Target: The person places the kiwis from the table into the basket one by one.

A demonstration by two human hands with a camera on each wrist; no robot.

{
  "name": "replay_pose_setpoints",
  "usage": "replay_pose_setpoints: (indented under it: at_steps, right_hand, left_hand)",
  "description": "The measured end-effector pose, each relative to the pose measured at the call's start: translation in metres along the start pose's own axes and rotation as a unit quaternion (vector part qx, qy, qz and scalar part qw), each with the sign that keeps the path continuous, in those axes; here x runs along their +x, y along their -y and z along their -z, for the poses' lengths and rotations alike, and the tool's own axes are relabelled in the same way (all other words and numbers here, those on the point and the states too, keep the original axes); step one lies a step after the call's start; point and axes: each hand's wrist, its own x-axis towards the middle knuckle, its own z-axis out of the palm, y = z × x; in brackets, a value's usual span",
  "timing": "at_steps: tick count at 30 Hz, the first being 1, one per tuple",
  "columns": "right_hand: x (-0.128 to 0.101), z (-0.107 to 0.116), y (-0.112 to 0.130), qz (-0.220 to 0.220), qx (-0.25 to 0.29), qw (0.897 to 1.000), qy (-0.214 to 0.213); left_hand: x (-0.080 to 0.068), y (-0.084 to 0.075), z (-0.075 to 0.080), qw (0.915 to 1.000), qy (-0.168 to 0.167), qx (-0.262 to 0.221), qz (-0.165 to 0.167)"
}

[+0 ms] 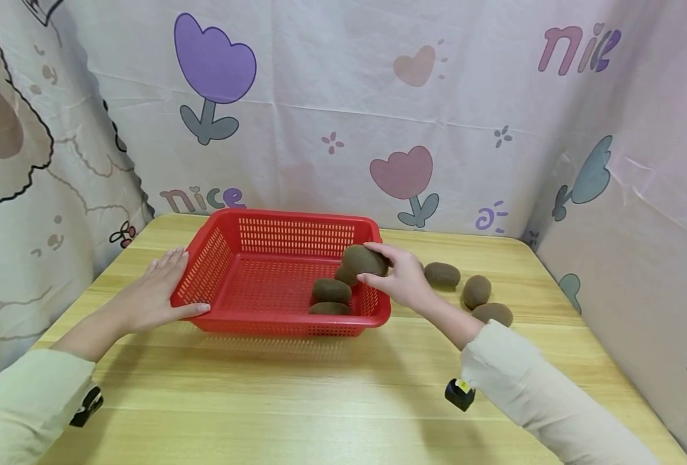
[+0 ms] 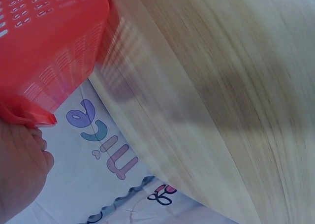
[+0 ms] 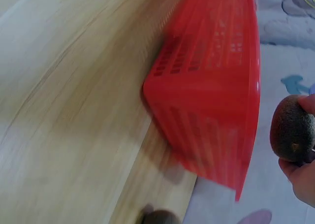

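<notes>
head view: right hand (image 1: 400,279) pinches a brown kiwi (image 1: 364,259) between thumb and fingertips, holding it above the right rim of the red basket (image 1: 287,226); three more kiwis (image 1: 331,290) lie in the basket just below and left of that hand, three loose kiwis (image 1: 475,291) on the wooden table (image 1: 320,387) to its right. left hand (image 1: 156,294) lies flat, fingers straight and together, against the basket's left wall. left wrist view: basket corner (image 2: 44,47) touching the left hand (image 2: 19,170), table beyond it, blurred. right wrist view: fingers (image 3: 300,177) curled round the held kiwi (image 3: 291,129), basket wall (image 3: 216,86) just left of it; another kiwi (image 3: 160,217) on the table at the bottom edge.
</notes>
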Motion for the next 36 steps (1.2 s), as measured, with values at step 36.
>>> replay_pose_setpoints:
  at_steps: [36]
  right_hand:
    - [0.044, -0.104, 0.031, 0.009, -0.057, 0.957, 0.284]
  left_hand:
    - [0.0, 0.0, 0.001, 1.0, 0.003, -0.003, -0.004]
